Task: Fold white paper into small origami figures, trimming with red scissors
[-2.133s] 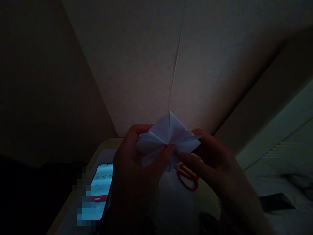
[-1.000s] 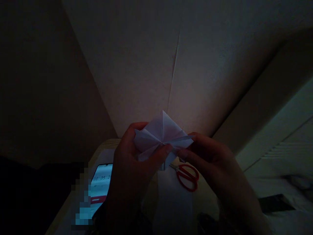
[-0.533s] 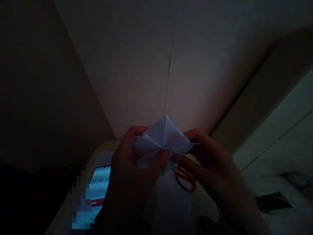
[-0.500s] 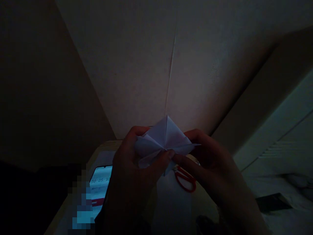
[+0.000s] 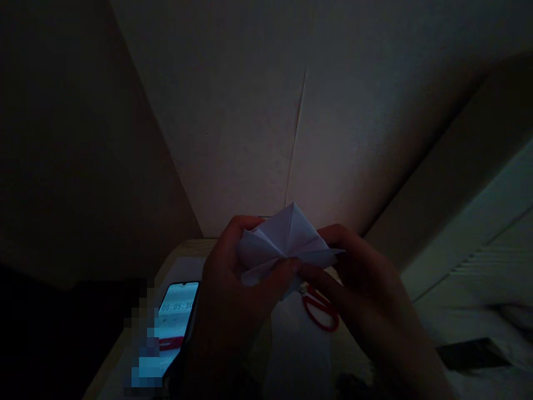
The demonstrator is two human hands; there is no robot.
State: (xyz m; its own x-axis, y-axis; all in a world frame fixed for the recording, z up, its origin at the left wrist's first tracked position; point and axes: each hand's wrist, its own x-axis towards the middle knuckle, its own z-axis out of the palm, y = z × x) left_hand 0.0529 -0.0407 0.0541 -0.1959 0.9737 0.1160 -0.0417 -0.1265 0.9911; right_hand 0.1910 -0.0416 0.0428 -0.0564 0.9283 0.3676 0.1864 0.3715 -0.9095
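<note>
A folded white sheet of paper (image 5: 291,233), creased into flaps that meet at a centre point, is held up above the table. My left hand (image 5: 237,283) grips its left side, thumb pressed near the centre and fingers behind. From the right, my right hand (image 5: 358,278) pinches it, with the thumb close to the left thumb and the index finger behind the right flap. Below the paper lie red-handled scissors (image 5: 320,311), their blades mostly hidden. The paper's underside and several fingertips are out of sight.
A lit phone (image 5: 177,305) showing a timer lies on the table (image 5: 189,247) left of my hands. White paper (image 5: 297,355) lies under the scissors. A wall (image 5: 250,139) rises behind, and a dark flat object (image 5: 472,354) rests at the lower right. The scene is dim.
The whole view has shifted slightly, so hands, paper, phone and scissors appear a little further right. Both hands keep their hold on the folded paper, which looks nearly the same.
</note>
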